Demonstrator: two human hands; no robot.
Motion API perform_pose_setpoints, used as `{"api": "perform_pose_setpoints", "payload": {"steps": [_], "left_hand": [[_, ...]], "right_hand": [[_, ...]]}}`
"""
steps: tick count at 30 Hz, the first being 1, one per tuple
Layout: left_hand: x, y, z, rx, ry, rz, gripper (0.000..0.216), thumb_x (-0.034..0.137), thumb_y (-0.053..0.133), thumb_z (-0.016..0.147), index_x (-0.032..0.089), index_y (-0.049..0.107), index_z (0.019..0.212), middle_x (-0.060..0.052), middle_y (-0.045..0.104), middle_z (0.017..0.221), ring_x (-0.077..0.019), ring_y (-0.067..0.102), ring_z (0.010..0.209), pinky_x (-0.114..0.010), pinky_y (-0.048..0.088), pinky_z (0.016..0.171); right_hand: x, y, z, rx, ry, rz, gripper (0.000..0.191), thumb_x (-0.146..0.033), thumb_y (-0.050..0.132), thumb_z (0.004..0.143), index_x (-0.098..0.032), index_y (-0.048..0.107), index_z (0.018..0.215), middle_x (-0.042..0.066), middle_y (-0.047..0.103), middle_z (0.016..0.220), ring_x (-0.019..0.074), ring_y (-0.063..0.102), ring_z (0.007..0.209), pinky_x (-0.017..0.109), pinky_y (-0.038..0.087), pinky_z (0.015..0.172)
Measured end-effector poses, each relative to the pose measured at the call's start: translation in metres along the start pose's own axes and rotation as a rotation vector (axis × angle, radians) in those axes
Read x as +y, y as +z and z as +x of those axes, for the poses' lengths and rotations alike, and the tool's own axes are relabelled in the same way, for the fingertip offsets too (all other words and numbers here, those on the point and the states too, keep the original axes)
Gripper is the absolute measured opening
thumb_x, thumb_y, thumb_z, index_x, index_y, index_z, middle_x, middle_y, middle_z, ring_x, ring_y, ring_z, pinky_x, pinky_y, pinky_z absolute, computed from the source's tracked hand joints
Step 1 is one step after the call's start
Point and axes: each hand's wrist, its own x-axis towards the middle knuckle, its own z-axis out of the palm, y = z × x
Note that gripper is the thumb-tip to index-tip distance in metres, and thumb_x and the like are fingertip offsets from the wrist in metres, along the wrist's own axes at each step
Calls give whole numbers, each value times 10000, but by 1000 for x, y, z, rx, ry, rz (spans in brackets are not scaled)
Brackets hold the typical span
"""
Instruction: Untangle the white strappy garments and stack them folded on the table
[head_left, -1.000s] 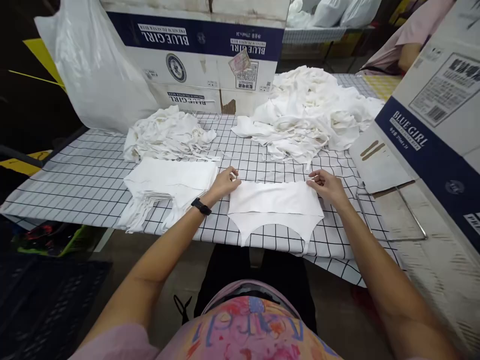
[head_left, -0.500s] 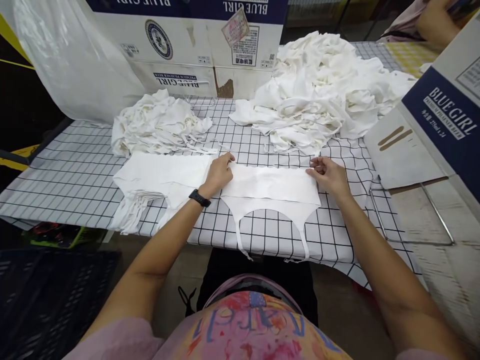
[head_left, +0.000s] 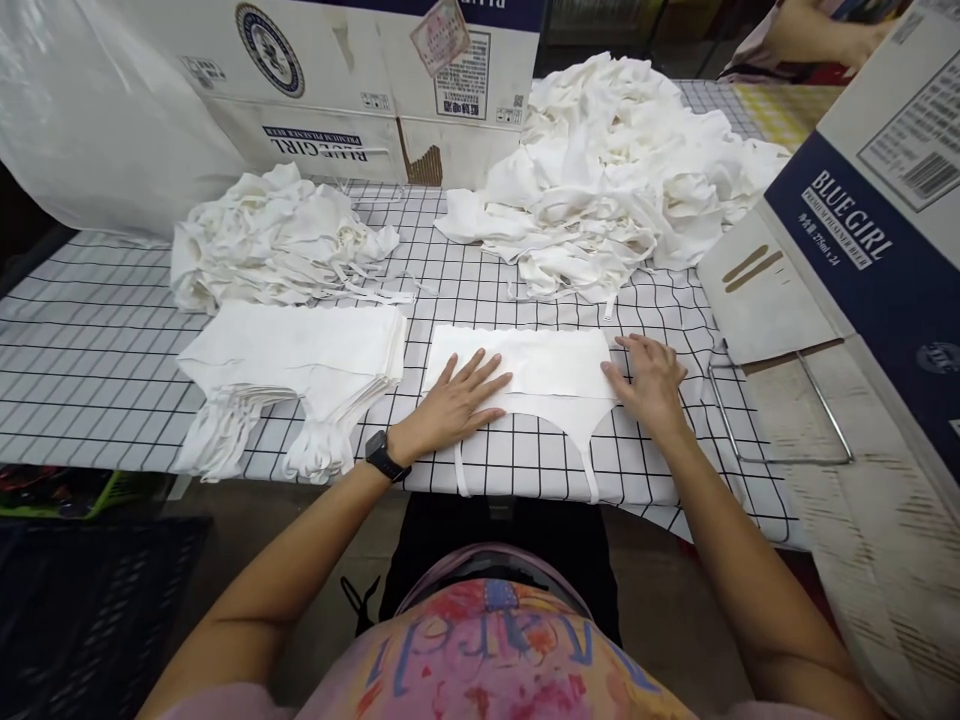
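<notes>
A white strappy camisole top (head_left: 551, 362) lies flat on the checked tablecloth in front of me, its straps toward the table's near edge. My left hand (head_left: 459, 402) rests palm down on its left part, fingers spread, hiding part of the left strap's base. At the right edge of the top is my right hand (head_left: 651, 385), thumb and forefinger apart, the thumb at the fabric's edge; no cloth shows in its grip. Left of the top is a neat stack of similar white tops (head_left: 300, 345), their straps bunched toward me.
Behind lie a smaller heap of crumpled white garments (head_left: 262, 235) and a larger heap (head_left: 615, 180). A carton (head_left: 330, 95) and a white plastic bag (head_left: 97, 120) stand at the back left. On the right are another carton (head_left: 795, 290) and a metal wire frame (head_left: 795, 461). A person's arm (head_left: 814, 35) shows beyond.
My left hand has gone from the top's upper left corner to lying flat and spread on its left part. My right hand has shifted slightly down along the right edge. The view has shifted.
</notes>
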Motion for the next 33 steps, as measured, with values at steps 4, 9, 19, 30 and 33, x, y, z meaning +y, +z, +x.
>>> {"api": "perform_pose_setpoints", "payload": {"steps": [4, 9, 19, 30, 33], "left_hand": [[6, 0, -6, -5, 51, 20, 590, 534, 403, 1072, 381, 294, 1631, 21, 204, 1734, -250, 102, 1633, -579, 12, 1335], [9, -1, -17, -42, 83, 24, 623, 554, 429, 1060, 370, 282, 1637, 9, 195, 1735, -239, 123, 1631, -544, 31, 1341], [8, 9, -45, 87, -232, 140, 717, 603, 375, 1051, 254, 234, 1661, -93, 124, 1750, -310, 75, 1635, -626, 74, 1317], [-14, -27, 10, 357, -518, 66, 376, 216, 424, 1017, 97, 576, 1340, -207, 604, 1359, -348, 535, 1253, -509, 472, 1059], [-34, -37, 38, 335, -657, 20, 405, 158, 544, 933, 118, 554, 1336, -225, 566, 1383, -391, 512, 1274, -541, 472, 1014]], "right_hand": [[-3, -5, -6, -29, -49, -15, 482, -450, 421, 1000, -239, 609, 1391, 173, 533, 1540, 407, 426, 1450, 664, 305, 1100], [-4, -4, -19, -255, -217, -64, 583, -495, 291, 1055, -273, 448, 1571, 107, 421, 1654, 374, 243, 1581, 716, 156, 1181], [-7, -5, -30, -322, -125, -171, 685, -526, 155, 1067, -213, 298, 1660, 89, 256, 1724, 344, 108, 1618, 748, 111, 1216], [-13, 3, -34, -326, -131, -126, 689, -548, 170, 1060, -238, 294, 1662, 92, 296, 1710, 385, 144, 1606, 805, 81, 1182], [-16, 3, -35, -344, -90, -122, 698, -559, 157, 1060, -228, 294, 1659, 87, 268, 1720, 357, 126, 1614, 791, 78, 1190]]}}
